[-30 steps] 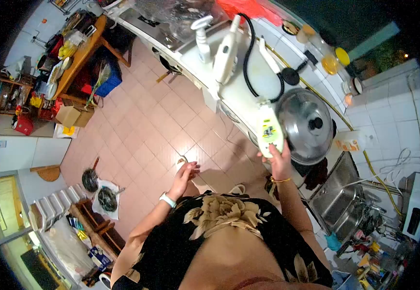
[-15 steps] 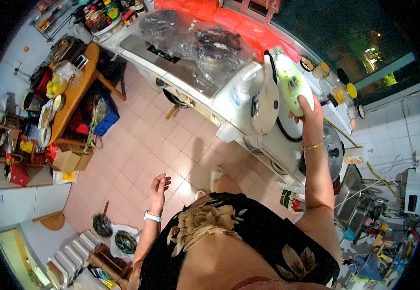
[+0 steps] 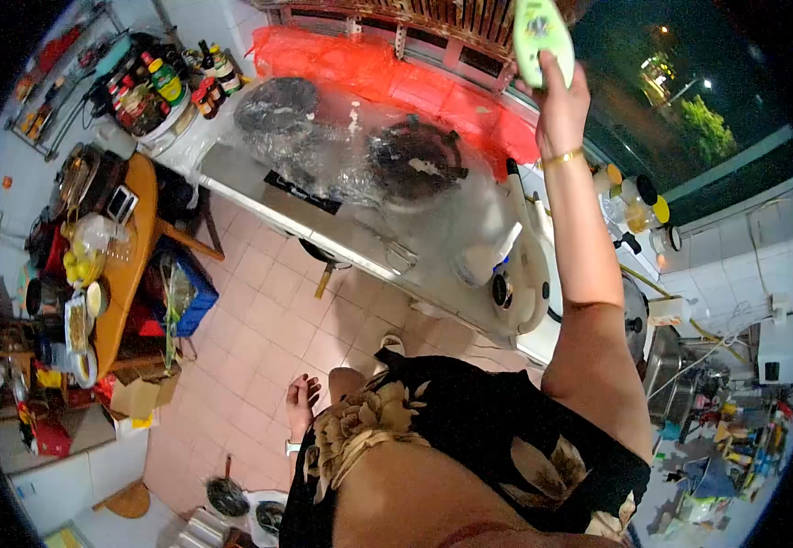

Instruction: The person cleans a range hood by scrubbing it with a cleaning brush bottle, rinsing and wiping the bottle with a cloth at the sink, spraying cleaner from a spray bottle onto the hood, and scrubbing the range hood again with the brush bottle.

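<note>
Raised at the top right, my right hand is closed around a pale green plastic bottle with a printed label; the bottle's upper end runs out of view. It is held near the window and the slatted wooden rack. My left hand hangs low beside my body over the tiled floor, fingers loosely bent and apart, with nothing in it. A white spray bottle and a whitish rice cooker stand on the counter below my right arm.
Plastic film covers the stove, with red sheeting behind it. Jars line the windowsill. Left stands a wooden table with fruit and dishes. A sink is at right; pans lie on the floor behind me.
My right hand has carried the green bottle upward and away, from above the rice cooker toward the window. My body has moved closer to the counter; my left hand stays hanging low.
</note>
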Demonstrator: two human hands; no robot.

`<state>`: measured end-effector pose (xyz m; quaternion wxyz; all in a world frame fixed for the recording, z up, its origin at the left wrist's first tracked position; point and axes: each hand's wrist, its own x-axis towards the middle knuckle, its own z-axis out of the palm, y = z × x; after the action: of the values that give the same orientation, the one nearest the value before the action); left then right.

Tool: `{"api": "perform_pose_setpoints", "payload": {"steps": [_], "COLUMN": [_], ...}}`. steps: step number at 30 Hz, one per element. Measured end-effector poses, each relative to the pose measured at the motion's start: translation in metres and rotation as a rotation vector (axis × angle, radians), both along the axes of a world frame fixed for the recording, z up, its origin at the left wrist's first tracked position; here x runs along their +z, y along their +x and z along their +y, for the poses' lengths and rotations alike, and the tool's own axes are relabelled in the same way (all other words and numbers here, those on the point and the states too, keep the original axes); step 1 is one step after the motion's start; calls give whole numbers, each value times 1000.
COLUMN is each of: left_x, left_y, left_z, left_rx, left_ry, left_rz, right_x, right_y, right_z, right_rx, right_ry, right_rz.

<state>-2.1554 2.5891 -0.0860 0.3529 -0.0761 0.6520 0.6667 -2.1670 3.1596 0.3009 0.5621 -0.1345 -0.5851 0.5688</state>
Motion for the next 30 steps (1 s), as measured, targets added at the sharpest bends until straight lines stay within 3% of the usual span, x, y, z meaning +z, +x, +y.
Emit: {"api": "perform_pose_setpoints", "payload": {"steps": [6,14,17,19,21,23,24,27,30], "left_x": [-10,22,34,43,41,45,51,39,28], "left_y": [-99,-269,-309,-325,-334,-335,-331,-325,-322], "left_z": [6,-11,-16,-8,3,19,27,35,35], "left_rx": [-147,-383,-414,-419,-436,-457,-458,-526,-569], "left_ry": [-20,-65,-84,-134,-101,-34,-14,28,14], "left_rz": [-71,77,122,120,111,124,136,118,68], "right_x": [11,-44,-28,0,19,13,0,-36,-37], "right_y": [-63,-107,-112,-121,-125,-133,-140,-147,-142], "right_z": [24,36,9,8,19,32,39,37,27], "right_rx": [-262,-433,-400,-466,-319,-468,-310,-344,-367], "right_ry": [152,-236,-145,101,112,48,39,-194,-126], "right_rz": [239,130,139,179,254,56,238,178,159]}}
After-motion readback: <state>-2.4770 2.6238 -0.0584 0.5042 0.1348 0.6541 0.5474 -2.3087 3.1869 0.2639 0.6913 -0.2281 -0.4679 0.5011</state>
